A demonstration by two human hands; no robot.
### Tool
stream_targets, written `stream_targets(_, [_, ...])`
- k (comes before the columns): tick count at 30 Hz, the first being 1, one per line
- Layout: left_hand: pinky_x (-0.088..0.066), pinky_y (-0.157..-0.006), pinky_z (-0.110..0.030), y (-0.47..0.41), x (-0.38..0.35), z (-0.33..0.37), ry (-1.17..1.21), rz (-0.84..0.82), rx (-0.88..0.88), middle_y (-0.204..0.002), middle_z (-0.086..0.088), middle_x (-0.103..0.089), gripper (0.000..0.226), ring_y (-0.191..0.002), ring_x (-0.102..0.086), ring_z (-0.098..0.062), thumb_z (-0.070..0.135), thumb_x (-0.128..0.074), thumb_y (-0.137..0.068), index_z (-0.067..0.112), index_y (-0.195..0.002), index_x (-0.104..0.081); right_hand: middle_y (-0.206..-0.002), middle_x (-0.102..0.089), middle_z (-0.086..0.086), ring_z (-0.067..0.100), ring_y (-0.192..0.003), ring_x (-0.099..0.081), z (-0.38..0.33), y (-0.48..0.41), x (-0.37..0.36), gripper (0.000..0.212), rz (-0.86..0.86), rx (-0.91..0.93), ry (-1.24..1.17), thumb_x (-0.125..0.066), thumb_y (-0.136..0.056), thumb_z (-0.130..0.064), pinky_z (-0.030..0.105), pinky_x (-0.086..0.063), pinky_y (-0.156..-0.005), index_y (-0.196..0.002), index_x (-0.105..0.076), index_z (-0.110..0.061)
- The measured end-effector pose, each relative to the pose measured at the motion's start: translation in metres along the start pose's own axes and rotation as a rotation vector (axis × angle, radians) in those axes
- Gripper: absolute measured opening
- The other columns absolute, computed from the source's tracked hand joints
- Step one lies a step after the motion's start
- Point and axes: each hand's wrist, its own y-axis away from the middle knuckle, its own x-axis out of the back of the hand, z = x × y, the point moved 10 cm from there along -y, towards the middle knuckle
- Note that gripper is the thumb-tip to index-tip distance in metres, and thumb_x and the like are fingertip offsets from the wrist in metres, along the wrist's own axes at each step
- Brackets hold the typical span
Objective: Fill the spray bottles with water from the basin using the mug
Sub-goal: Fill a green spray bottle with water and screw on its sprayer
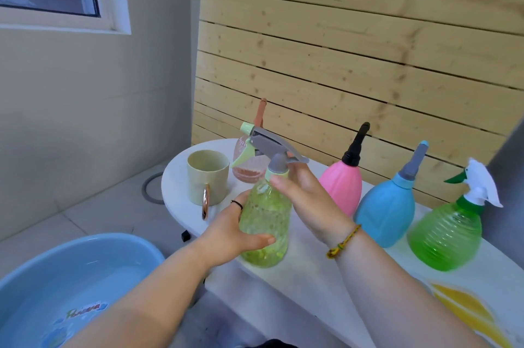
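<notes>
A person's two hands hold a lime bottle [265, 223] at the front edge of a white table [312, 276]; whether its base rests on the top or is just lifted cannot be told. The left hand [235, 231] wraps the lower body, thumb across the front. The right hand [306, 194] curls round the collar under the grey spray head [272, 146]. That looks like the grip for unscrewing the head so water can go in. The bottle seems thin, see-through plastic – likely light, with walls that give if squeezed and turn slippery when wet – so a low hold on the body and a firm pinch at the stiff collar suit it best. How full it is cannot be told. A beige mug [207, 177] stands just left of it, handle toward the viewer, the natural place to take it. A blue basin [119, 237] holding water sits lower left. A peach bottle [246, 160] stands behind; pink [341, 189], blue [385, 214] and green [445, 237] bottles line up to the right.
</notes>
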Motion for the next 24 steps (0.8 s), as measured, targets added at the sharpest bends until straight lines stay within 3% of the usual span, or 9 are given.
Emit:
stream_targets(3, [-0.036, -0.067, 0.005, 0.0, 0.0, -0.003, 0.016, 0.004, 0.005, -0.103, 0.025, -0.051, 0.071, -0.09, -0.049, 0.019, 0.009, -0.075, -0.07, 0.036, -0.12, -0.033, -0.093, -0.062, -0.009, -0.008, -0.078, -0.062, 0.003, 0.001, 0.007, 0.027, -0.012, -0.02, -0.088, -0.049, -0.088, 0.003, 0.013, -0.05, -0.077, -0.09, -0.056, -0.023])
stream_targets(6, [-0.033, -0.065, 0.008, 0.001, 0.0, -0.001, 0.005, 0.021, -0.016, -0.102, 0.027, -0.048, 0.07, -0.081, -0.044, 0.032, 0.008, -0.074, -0.071, 0.039, -0.116, -0.03, -0.09, -0.064, 0.005, 0.003, -0.078, -0.063, 0.009, -0.003, 0.016, 0.022, 0.147, -0.021, -0.025, -0.065, -0.079, 0.002, 0.026, -0.053, -0.077, -0.093, -0.053, -0.011])
stream_targets(8, [-0.032, -0.065, 0.008, 0.002, 0.0, 0.0, -0.002, 0.032, -0.026, -0.101, 0.031, -0.043, 0.071, -0.082, -0.043, 0.031, 0.008, -0.073, -0.072, 0.04, -0.115, -0.027, -0.101, -0.062, 0.014, 0.014, -0.089, -0.062, 0.01, -0.007, 0.016, 0.046, 0.195, -0.023, 0.079, -0.075, -0.068, -0.013, 0.037, -0.052, -0.083, -0.105, -0.05, -0.002])
stream_targets(10, [-0.032, -0.067, 0.008, 0.001, 0.0, -0.001, 0.003, 0.034, -0.022, -0.102, 0.031, -0.043, 0.07, -0.091, -0.045, 0.021, 0.008, -0.074, -0.071, 0.042, -0.111, -0.027, -0.106, -0.06, 0.007, 0.008, -0.092, -0.06, 0.012, -0.008, 0.01, 0.063, 0.119, -0.026, 0.005, -0.07, -0.064, -0.024, 0.026, -0.052, -0.081, -0.116, -0.046, 0.001])
stream_targets(13, [-0.033, -0.068, 0.007, 0.0, 0.0, -0.003, 0.003, 0.017, -0.012, -0.105, 0.028, -0.047, 0.071, -0.096, -0.045, 0.017, 0.009, -0.075, -0.07, 0.04, -0.116, -0.031, -0.094, -0.066, -0.009, 0.0, -0.088, -0.061, 0.01, -0.005, 0.007, 0.036, -0.042, -0.052, -0.215, -0.06, -0.071, -0.019, 0.015, -0.048, -0.078, -0.106, -0.056, -0.01])
stream_targets(15, [-0.032, -0.067, 0.008, 0.0, 0.0, -0.002, 0.006, 0.018, -0.013, -0.103, 0.029, -0.046, 0.072, -0.092, -0.043, 0.021, 0.009, -0.075, -0.07, 0.039, -0.117, -0.03, -0.087, -0.066, -0.008, 0.002, -0.083, -0.061, 0.006, -0.003, 0.013, 0.022, 0.012, -0.042, -0.192, -0.066, -0.073, -0.009, 0.014, -0.048, -0.076, -0.092, -0.058, -0.018])
stream_targets(19, [-0.032, -0.066, 0.008, 0.0, 0.0, -0.001, -0.003, 0.025, -0.025, -0.101, 0.029, -0.045, 0.07, -0.082, -0.042, 0.031, 0.008, -0.074, -0.071, 0.039, -0.114, -0.028, -0.089, -0.053, 0.008, 0.016, -0.082, -0.051, 0.006, -0.007, 0.022, 0.034, 0.241, -0.038, 0.039, -0.077, -0.069, -0.008, 0.033, -0.044, -0.077, -0.088, -0.049, -0.014])
stream_targets(21, [-0.032, -0.067, 0.008, -0.001, 0.0, -0.002, 0.006, 0.02, -0.021, -0.103, 0.028, -0.046, 0.071, -0.086, -0.043, 0.028, 0.008, -0.074, -0.071, 0.037, -0.117, -0.03, -0.092, -0.054, 0.006, 0.012, -0.082, -0.057, 0.005, -0.01, 0.019, 0.035, 0.168, -0.048, -0.002, -0.072, -0.074, -0.004, 0.028, -0.046, -0.077, -0.098, -0.047, -0.011])
stream_targets(24, [-0.034, -0.066, 0.007, -0.001, 0.0, -0.006, 0.015, 0.01, -0.007, -0.104, 0.026, -0.049, 0.071, -0.086, -0.046, 0.024, 0.009, -0.075, -0.07, 0.036, -0.12, -0.032, -0.096, -0.061, -0.005, -0.001, -0.087, -0.061, -0.003, -0.01, 0.003, 0.03, -0.164, -0.092, -0.122, -0.061, -0.072, -0.01, 0.012, -0.048, -0.077, -0.101, -0.055, -0.016])
